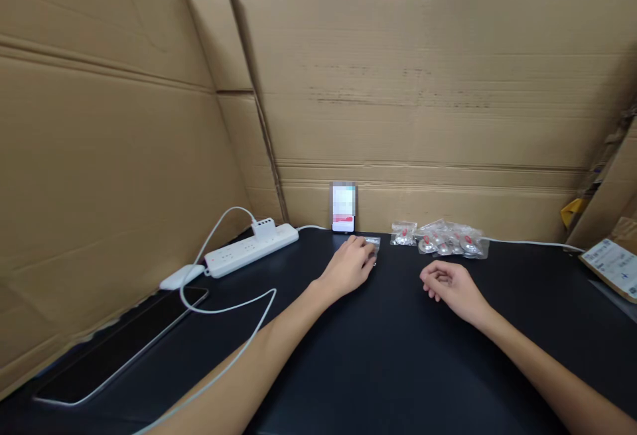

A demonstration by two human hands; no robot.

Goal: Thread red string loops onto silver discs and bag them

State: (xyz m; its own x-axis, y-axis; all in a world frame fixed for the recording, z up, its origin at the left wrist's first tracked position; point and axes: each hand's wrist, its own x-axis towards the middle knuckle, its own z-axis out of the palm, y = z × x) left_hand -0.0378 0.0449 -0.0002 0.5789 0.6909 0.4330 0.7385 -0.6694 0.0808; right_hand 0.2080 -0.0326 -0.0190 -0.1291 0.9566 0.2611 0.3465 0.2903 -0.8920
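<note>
My left hand [350, 266] reaches to the back of the black table, its fingers closed over a small clear plastic bag [373, 241]. Most of that bag is hidden under the fingers, so what lies inside does not show. My right hand [455, 287] hovers or rests above the table with its fingers loosely curled in, and nothing is seen in it. Beyond it lies a pile of clear plastic bags [455, 239] holding round silvery things with red marks. One similar bag [403, 233] lies just left of the pile.
A phone [343, 208] leans upright against the cardboard wall [408, 103]. On the left are a white power strip [251, 250] with a charger [263, 228], a white cable crossing my left forearm, and a dark tablet [124, 342]. A labelled package [614, 264] lies at the right.
</note>
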